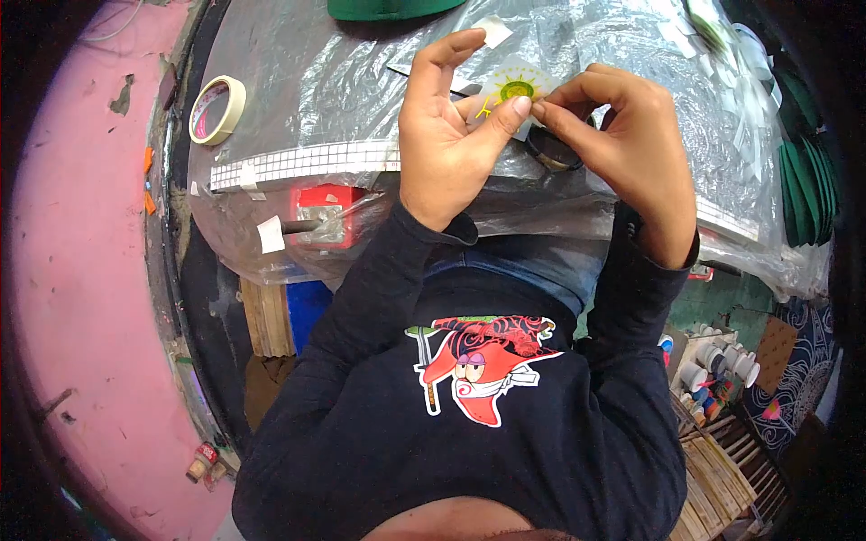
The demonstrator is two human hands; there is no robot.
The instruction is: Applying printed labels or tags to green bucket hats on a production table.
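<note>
A small translucent sheet with a yellow and green sun-shaped print [507, 92] is held up over the plastic-covered table. My left hand [451, 140] grips it, with the thumb pressing its lower part and the index finger raised and bent. My right hand [622, 140] pinches the sheet's right edge between thumb and forefinger, close to my left thumb. Under my hands a dark ring-like object [550, 155] lies on the plastic, partly hidden, and a thin dark item [404, 74] shows behind my left hand.
A masking tape roll [210, 128] lies at the left. A green piece [392, 7] sits at the back, stacked green pieces [798, 194] hang at the right. A gridded strip [302, 160] runs along the table's front. Cones or spools [717, 361] stand below right.
</note>
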